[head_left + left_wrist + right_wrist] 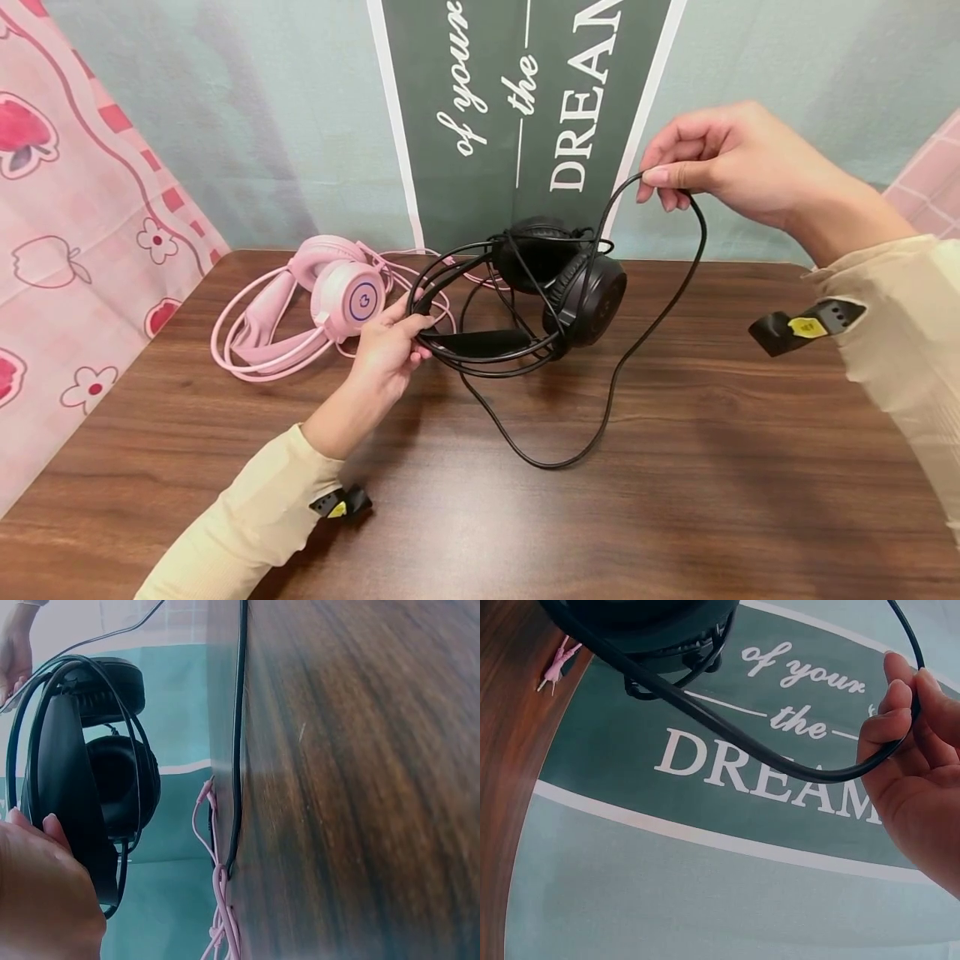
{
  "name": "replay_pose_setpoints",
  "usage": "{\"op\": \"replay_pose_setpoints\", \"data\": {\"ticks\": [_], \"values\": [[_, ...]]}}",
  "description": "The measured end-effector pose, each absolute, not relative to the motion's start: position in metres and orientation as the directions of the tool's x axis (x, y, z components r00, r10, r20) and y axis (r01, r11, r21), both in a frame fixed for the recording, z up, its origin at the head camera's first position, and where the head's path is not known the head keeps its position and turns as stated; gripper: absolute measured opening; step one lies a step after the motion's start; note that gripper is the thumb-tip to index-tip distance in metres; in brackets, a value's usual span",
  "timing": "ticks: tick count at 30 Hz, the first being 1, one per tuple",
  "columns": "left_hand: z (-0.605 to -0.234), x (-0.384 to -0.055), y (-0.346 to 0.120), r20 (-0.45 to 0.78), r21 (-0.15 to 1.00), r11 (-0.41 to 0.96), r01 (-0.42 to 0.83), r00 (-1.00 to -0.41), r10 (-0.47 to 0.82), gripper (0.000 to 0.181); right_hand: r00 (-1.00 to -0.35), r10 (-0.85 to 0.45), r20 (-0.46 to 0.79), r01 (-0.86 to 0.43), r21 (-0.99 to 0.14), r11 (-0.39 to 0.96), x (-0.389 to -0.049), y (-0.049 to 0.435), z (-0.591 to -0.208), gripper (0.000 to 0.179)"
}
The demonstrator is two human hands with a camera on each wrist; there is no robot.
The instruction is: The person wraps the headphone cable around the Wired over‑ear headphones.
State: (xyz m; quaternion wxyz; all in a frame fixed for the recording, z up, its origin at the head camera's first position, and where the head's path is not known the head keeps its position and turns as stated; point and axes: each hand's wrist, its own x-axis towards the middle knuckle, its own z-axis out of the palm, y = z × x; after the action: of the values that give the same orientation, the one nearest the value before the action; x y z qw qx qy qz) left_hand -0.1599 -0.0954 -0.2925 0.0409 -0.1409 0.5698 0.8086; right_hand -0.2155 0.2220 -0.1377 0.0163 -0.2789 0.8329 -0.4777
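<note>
My left hand (386,346) grips the headband end of a black headset (600,300), whose ear cups point to the right. The headset is tilted and held over the table, with loops of its own cable around the band and cups. Up at the right, my right hand (720,162) pinches the black cable (622,367) between thumb and fingers. From there the cable drops in a long loop toward the tabletop and runs back under the headset. In the right wrist view the cable (780,765) bends through the pinching fingers (896,697).
A pink headset (348,300) lies on the wooden table (675,500) at the left, its pink cable (219,900) bundled behind the black one. A green and grey backdrop (315,108) with lettering hangs at the table's back edge. Pink patterned cloth (82,242) hangs at the left.
</note>
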Motion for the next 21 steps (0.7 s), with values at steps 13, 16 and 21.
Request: {"op": "replay_pose_setpoints", "data": {"ticks": [13, 16, 21], "values": [[-0.294, -0.159, -0.091, -0.273, 0.913, -0.339, -0.229, -0.958, -0.089, 0.054, -0.817, -0.512, 0.265, -0.494, -0.781, 0.382, -0.213, 0.203, -0.133, 0.009], [-0.295, -0.16, -0.09, -0.277, 0.914, -0.331, -0.235, -0.957, -0.084, 0.053, -0.81, -0.52, 0.272, -0.501, -0.781, 0.372, -0.214, 0.2, -0.133, 0.007], [-0.297, -0.159, -0.089, -0.279, 0.917, -0.315, -0.244, -0.958, -0.072, 0.052, -0.815, -0.505, 0.285, -0.511, -0.765, 0.392, -0.218, 0.199, -0.132, 0.006]]}}
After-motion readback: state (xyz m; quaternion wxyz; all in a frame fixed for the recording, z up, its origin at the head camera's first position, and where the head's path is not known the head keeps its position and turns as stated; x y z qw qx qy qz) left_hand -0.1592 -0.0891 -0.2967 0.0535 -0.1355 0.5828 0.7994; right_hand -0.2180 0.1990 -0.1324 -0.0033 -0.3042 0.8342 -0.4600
